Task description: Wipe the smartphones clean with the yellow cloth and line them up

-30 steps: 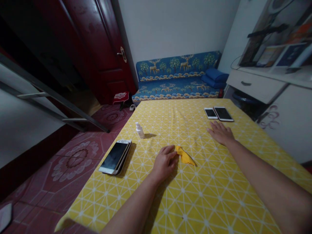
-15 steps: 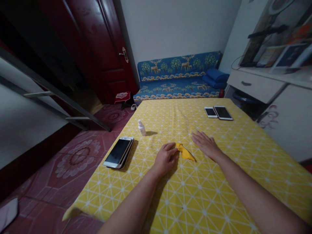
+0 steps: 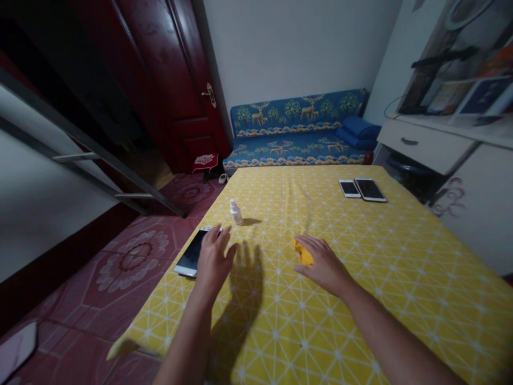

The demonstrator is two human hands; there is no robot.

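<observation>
My right hand (image 3: 323, 264) lies flat over a small yellow cloth (image 3: 303, 254), its fingers covering part of the cloth. My left hand (image 3: 214, 262) is raised with its fingers apart, holding nothing, and it hides much of a stack of smartphones (image 3: 191, 254) near the table's left edge. A small white dropper bottle (image 3: 236, 213) stands upright beyond my left hand. Farther off, two phones (image 3: 349, 188) (image 3: 370, 190) lie side by side. All of these rest on a yellow patterned tablecloth (image 3: 320, 321).
A blue deer-patterned sofa (image 3: 296, 133) stands beyond the table, with a dark red door (image 3: 176, 91) to its left. A white drawer cabinet (image 3: 425, 141) is at the right. Red patterned floor tiles (image 3: 128, 262) lie left of the table.
My left hand has left the cloth and moved left, rising over the stacked phones with its fingers spread. My right hand has moved left and now covers part of the yellow cloth.
</observation>
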